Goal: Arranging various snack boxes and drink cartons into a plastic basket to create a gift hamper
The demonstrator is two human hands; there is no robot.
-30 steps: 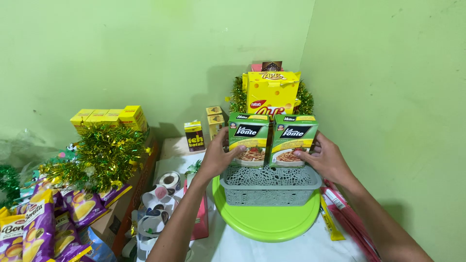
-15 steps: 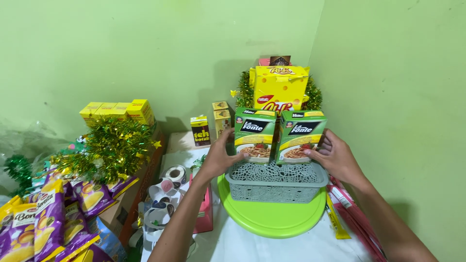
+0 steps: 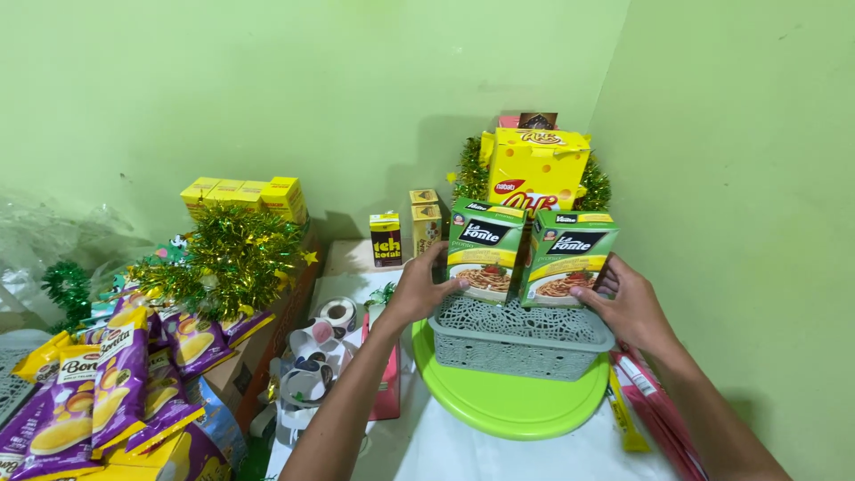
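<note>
Left hand (image 3: 417, 292) pinching one pasta box (image 3: 485, 251), right hand (image 3: 628, 307) the other (image 3: 564, 258) — best seated level, side by side, upright in the grey basket (image 3: 521, 343)

The grey lattice plastic basket (image 3: 521, 338) hides the bottoms of my two green pasta boxes (image 3: 485, 249); at 7 o'clock, the purple snack packets (image 3: 107, 392) run off the edge.

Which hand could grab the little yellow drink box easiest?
Probably the left hand. It rests on the left pasta box, closer to the drink box. The right hand is across the basket.
</note>
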